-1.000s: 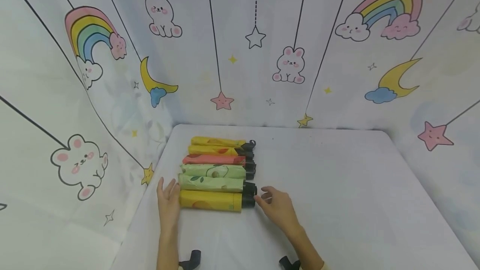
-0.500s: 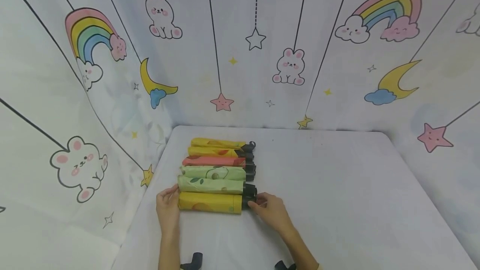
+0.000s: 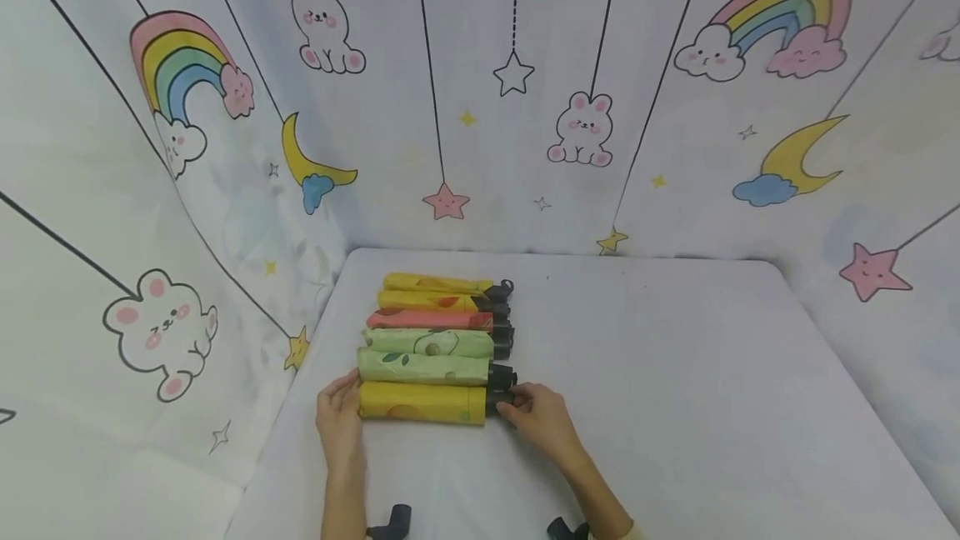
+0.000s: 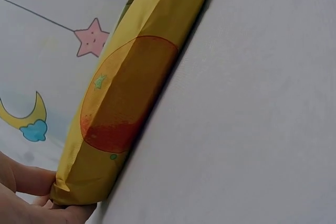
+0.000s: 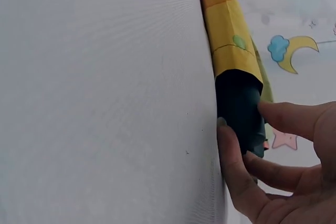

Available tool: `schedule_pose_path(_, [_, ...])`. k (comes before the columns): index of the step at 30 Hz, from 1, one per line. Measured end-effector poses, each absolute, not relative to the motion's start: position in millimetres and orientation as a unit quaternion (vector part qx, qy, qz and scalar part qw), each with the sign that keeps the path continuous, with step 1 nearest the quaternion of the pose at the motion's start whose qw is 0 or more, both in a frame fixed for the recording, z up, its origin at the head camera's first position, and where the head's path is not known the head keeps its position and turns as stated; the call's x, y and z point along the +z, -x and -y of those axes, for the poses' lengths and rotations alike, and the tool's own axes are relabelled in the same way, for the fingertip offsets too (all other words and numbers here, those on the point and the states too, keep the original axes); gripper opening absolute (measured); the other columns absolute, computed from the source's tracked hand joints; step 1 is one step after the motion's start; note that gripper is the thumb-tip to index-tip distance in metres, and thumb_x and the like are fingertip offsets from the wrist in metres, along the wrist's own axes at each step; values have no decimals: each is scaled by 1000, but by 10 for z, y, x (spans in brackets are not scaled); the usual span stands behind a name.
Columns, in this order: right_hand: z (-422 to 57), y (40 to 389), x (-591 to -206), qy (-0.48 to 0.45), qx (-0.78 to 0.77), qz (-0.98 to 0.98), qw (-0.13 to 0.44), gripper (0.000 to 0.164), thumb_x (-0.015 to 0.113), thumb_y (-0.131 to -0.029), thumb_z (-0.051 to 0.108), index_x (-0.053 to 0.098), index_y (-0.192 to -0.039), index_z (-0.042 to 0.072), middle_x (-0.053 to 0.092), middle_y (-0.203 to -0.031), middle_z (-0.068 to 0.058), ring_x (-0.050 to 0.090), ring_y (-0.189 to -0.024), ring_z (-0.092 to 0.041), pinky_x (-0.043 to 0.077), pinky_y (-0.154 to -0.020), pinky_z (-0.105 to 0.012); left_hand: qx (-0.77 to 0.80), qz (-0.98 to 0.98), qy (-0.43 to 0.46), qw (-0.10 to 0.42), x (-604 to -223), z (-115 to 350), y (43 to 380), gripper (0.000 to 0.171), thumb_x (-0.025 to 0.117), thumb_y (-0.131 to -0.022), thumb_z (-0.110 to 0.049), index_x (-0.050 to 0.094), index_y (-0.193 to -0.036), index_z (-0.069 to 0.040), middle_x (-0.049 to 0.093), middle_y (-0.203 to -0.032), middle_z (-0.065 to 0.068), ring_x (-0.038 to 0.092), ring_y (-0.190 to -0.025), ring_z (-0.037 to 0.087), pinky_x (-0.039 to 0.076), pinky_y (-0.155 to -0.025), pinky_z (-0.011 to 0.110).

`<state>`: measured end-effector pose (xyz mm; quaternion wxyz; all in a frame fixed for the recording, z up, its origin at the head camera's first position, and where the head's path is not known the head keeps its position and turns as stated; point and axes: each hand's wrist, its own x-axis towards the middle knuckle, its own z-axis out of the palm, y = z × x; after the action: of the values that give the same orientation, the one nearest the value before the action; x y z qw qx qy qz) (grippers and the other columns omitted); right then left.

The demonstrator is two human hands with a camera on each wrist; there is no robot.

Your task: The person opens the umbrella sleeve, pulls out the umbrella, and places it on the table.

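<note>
The nearest of several folded umbrellas in a row is a yellow folded umbrella (image 3: 420, 401), lying sideways on the white table. At its left end is my left hand (image 3: 341, 417); the left wrist view shows fingers (image 4: 34, 179) pinching the fabric tip of the yellow sleeve (image 4: 126, 93). My right hand (image 3: 542, 417) holds the other end, the black handle (image 5: 239, 106), with thumb and fingers (image 5: 236, 169) on opposite sides of it. A light green umbrella (image 3: 423, 367) lies directly behind the yellow one.
Behind lie another green umbrella (image 3: 450, 343), a red umbrella (image 3: 420, 320) and two more yellow umbrellas, all with black handles to the right. The white table (image 3: 660, 390) extends to the right. A printed curtain (image 3: 480, 148) stands behind its back edge.
My right hand has moved left onto the black handle and closed its fingers on it. My left hand's raised fingers have come down to the umbrella's left end. The umbrellas stay in place.
</note>
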<state>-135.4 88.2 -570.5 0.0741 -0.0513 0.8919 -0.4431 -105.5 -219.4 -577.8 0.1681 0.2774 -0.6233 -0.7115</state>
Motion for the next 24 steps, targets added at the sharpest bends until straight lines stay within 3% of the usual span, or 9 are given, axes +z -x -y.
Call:
schedule_pose_path(7, [-874, 1367, -5682, 44, -453, -887, 76, 42, 84, -89, 28, 72, -116, -2, 72, -96, -7, 64, -76, -13, 56, -59, -27, -736, 571, -303, 200, -5772, 2193, 1077, 36, 52, -105, 5, 46, -140, -2, 55, -153, 16, 50, -144, 25, 45, -113, 24])
schedule_pose_path(16, [-873, 1368, -5684, 40, -474, -875, 90, 50, 88, -84, 29, 68, -117, -3, 72, -104, -12, 67, -82, -16, 57, -63, -29, -763, 502, -314, 259, -5815, 2168, 1097, 37, 58, -99, 13, 51, -132, -3, 57, -150, 20, 55, -140, 25, 50, -106, 23])
schedule_pose_path(24, [-893, 1392, -5659, 65, -529, -835, 136, 50, 90, -82, 26, 71, -118, -5, 71, -97, -7, 62, -77, -15, 55, -57, -27, -769, 472, -329, 279, -5848, 2169, 1094, 37, 62, -97, 14, 54, -129, -3, 61, -145, 18, 59, -136, 22, 52, -103, 21])
